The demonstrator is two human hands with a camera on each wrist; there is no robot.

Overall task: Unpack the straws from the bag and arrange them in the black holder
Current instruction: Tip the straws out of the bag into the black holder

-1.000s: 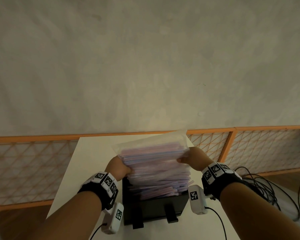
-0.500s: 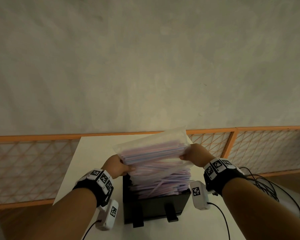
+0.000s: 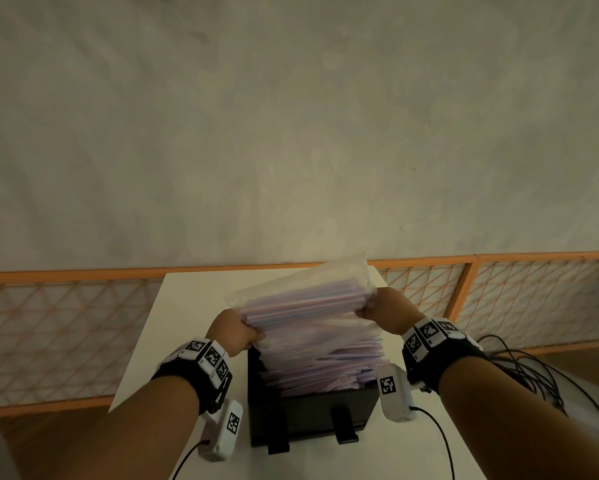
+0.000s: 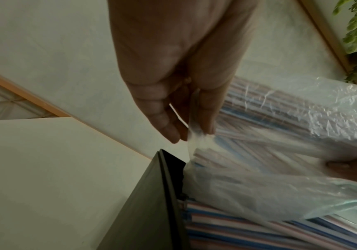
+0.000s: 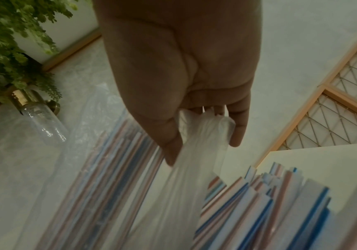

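Observation:
A clear plastic bag (image 3: 301, 285) with pink, blue and white straws (image 3: 305, 303) in it hangs tilted above the black holder (image 3: 311, 415), its right end higher. My left hand (image 3: 237, 329) pinches the bag's left end (image 4: 194, 135) between thumb and fingers. On the other side my right hand (image 3: 382, 308) grips the bunched plastic (image 5: 205, 133). A heap of loose straws (image 3: 325, 365) fills the holder (image 4: 143, 211) and rises over its rim, seen close in the right wrist view as straws (image 5: 269, 203).
The holder stands on a small white table (image 3: 183, 323) before a pale wall. An orange lattice rail (image 3: 48, 327) runs behind the table. Black cables (image 3: 547, 372) lie to the right. A plant in a glass tube (image 5: 42, 121) hangs on the wall.
Both hands have lifted the bag higher above the holder, the right end rising more. More straws now lie loose in the heap below.

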